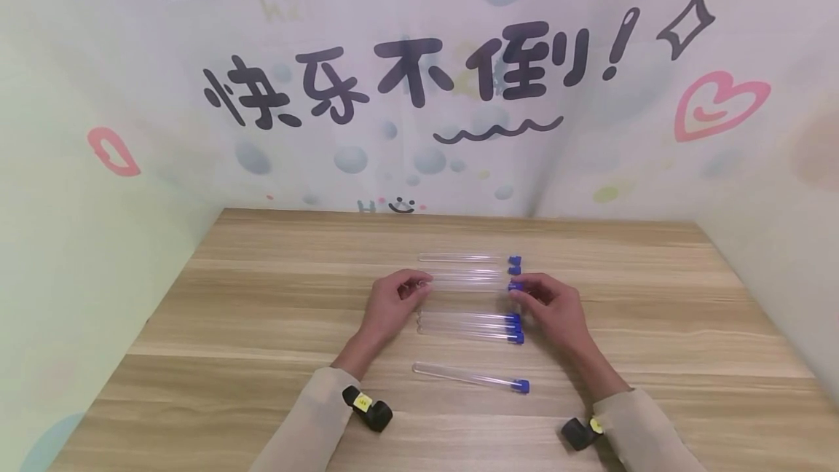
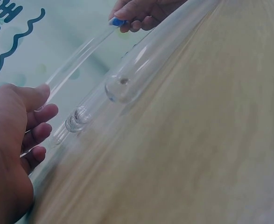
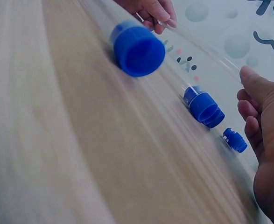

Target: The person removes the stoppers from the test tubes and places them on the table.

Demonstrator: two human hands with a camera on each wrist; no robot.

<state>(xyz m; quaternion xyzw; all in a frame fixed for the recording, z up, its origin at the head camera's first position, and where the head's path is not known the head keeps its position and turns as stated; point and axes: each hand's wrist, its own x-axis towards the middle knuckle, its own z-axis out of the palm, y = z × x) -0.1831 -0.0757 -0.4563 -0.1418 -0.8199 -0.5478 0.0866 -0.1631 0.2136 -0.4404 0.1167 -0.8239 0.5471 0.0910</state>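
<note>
A clear test tube (image 2: 83, 58) with a blue cap (image 2: 116, 21) is held level between two hands above the wooden table. My left hand (image 1: 391, 302) pinches its rounded end between thumb and fingers. At the other end my right hand (image 1: 557, 309) pinches the capped part; in the right wrist view its thumb hides the cap. Nearer me lies a close group of test tubes (image 1: 468, 326), blue caps to the right. A single capped tube (image 1: 462, 375) lies slightly slanted closest to me. Beyond the hands, another tube (image 1: 459, 258) lies with its blue cap (image 1: 515, 261) rightward.
The wood-grain table (image 1: 249, 326) runs back to a printed cloth (image 1: 406, 151) with dark lettering and drawings. Pale walls stand at left and right. A small black camera (image 1: 376, 414) sits on the left wrist, another camera (image 1: 578, 434) on the right.
</note>
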